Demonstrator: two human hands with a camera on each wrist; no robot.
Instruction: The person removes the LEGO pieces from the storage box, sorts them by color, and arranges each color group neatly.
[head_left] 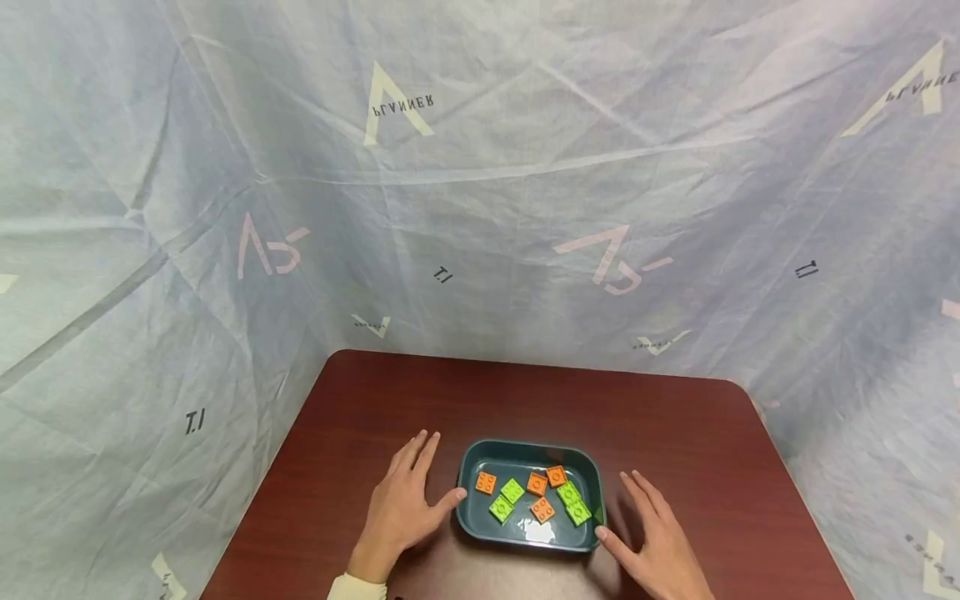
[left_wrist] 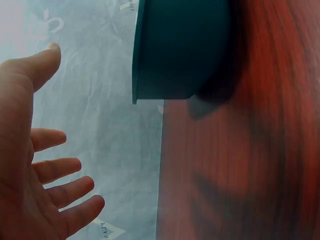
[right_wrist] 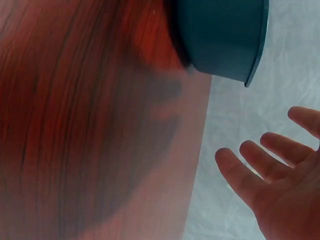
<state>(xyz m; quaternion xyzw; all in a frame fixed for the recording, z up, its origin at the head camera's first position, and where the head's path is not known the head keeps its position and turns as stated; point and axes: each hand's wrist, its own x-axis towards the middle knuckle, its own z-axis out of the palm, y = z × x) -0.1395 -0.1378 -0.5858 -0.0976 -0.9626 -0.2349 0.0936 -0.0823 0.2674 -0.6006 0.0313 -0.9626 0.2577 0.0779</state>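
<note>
A dark teal rectangular dish (head_left: 480, 537) sits on the table with several orange toy bricks (head_left: 542, 510) and several lime green toy bricks (head_left: 512, 490) lying loose inside. To its left, my left hand (head_left: 405, 504) has its fingers spread, the thumb tip close to the rim. On the opposite side my right hand (head_left: 663, 546) is likewise spread, its thumb near the right front corner. Both wrist views show the outer wall of the dish (left_wrist: 180, 55) (right_wrist: 220, 37) and straight, apart fingers with nothing held between them.
The reddish-brown wooden table (head_left: 390, 392) has rounded far corners. Grey-white printed sheeting (head_left: 480, 217) hangs behind it and along both sides. Shadows of the hands fall on the tabletop in the wrist views.
</note>
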